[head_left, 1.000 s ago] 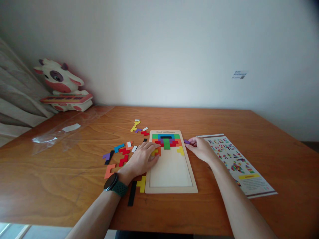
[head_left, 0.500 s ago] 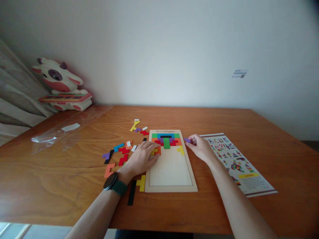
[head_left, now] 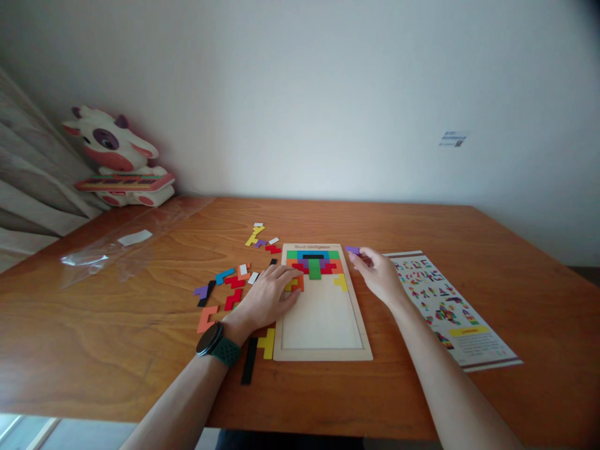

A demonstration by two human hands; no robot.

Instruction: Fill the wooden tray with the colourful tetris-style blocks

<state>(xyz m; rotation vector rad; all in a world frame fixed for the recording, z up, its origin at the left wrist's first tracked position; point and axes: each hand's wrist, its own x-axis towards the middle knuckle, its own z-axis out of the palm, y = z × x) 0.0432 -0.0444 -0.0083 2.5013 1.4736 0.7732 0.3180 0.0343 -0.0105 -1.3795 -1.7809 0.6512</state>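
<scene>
A wooden puzzle board lies on the table, its far end filled with coloured block pieces. My left hand rests flat across the board's left edge, fingertips on the orange and yellow pieces. My right hand hovers just right of the board and pinches a small purple piece between its fingers, lifted off the table. A yellow piece sits alone in the board near its right edge.
Several loose coloured pieces are scattered left of the board, with a black bar and yellow piece near my wrist. A printed pattern sheet lies to the right. A cow toy and a clear plastic bag are at far left.
My right hand has lifted the purple piece off the table and moved it slightly up and away. My left hand has stayed on the board.
</scene>
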